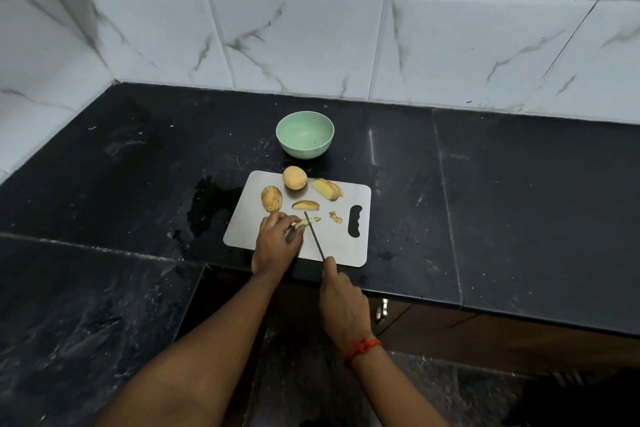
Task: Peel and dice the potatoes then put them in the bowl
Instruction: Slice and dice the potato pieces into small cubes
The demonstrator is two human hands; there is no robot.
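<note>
black tabletop (485, 201) carries the cutting board (332, 246); left hand (277, 246) fingers pinch a potato strip (304, 221) lying crosswise under the knife (314, 236), which the right hand (341, 305) grips.

one head-worn wide-angle view looks forward and steeply down from above onto the counter (519, 201), tiled wall behind.

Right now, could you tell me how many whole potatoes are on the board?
1: the whole potato at the far edge of the board, toward the bowl. The left hand may hide cut bits.
</note>
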